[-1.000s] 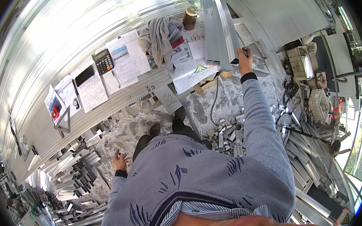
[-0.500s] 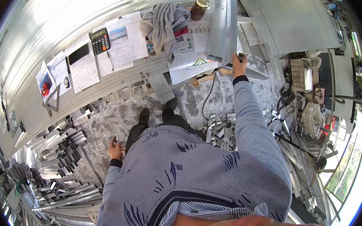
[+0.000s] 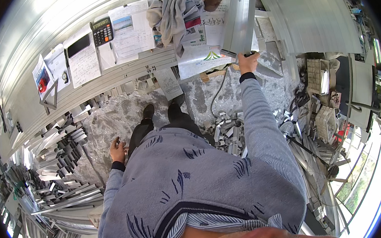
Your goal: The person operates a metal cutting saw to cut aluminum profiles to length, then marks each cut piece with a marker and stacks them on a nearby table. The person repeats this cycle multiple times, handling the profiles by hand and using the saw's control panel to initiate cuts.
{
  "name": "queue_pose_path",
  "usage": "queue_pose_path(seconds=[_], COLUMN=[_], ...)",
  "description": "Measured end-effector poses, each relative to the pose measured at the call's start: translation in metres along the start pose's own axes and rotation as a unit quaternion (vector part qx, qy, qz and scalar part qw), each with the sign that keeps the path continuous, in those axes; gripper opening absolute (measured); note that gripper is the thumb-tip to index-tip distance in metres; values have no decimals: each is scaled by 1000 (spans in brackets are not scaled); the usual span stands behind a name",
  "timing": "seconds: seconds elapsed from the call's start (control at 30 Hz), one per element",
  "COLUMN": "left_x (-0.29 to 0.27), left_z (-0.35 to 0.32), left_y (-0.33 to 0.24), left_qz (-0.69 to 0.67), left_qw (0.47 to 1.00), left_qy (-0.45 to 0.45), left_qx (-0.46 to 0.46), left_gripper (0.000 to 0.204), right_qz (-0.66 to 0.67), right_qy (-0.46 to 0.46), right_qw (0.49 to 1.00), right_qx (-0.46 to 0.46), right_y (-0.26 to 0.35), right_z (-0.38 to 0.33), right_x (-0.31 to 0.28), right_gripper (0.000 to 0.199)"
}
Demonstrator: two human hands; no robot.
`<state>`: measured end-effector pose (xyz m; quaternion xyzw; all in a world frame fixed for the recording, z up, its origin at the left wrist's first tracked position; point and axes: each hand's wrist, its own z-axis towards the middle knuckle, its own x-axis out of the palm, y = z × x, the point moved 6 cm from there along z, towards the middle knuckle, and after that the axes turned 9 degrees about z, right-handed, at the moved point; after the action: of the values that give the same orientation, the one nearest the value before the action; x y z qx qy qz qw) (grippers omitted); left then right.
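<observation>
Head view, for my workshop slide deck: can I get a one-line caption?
Right hand grips the end of a long aluminium profile on the paper-strewn bench; left hand hangs empty.

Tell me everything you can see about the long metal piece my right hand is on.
The long metal profile looks like pale grey, shiny aluminium, a flat-sided channel or box section. It lies on the workbench running away from you, over papers and beside a grey cloth. Your right hand grips its near, cut end; its far end leaves the picture.
</observation>
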<state>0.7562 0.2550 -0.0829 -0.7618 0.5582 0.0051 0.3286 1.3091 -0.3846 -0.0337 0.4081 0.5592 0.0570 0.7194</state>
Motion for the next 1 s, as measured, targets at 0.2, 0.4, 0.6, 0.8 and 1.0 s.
queue_pose_path(seconds=[0.2,0.4,0.6,0.8,1.0], left_x=[-1,9,19,32,35], left_z=[-8,-11,-6,-5,4], left_y=[10,23,23,-1,-33], left_qz=[-3,-22,11,40,90], left_qw=[999,1000,1000,999,995], left_qy=[-15,0,2,13,-7], left_qx=[-34,-22,-16,0,41], left_gripper=[57,54,52,50,50], right_qz=[-70,-57,-60,-66,-39], right_qy=[-11,5,4,2,-36], right_qw=[997,998,998,997,993], right_qx=[27,-23,-21,-43,-106], right_y=[17,15,11,10,9], right_z=[5,12,14,15,2], right_x=[11,13,15,17,-10], right_gripper=[61,64,64,61,66])
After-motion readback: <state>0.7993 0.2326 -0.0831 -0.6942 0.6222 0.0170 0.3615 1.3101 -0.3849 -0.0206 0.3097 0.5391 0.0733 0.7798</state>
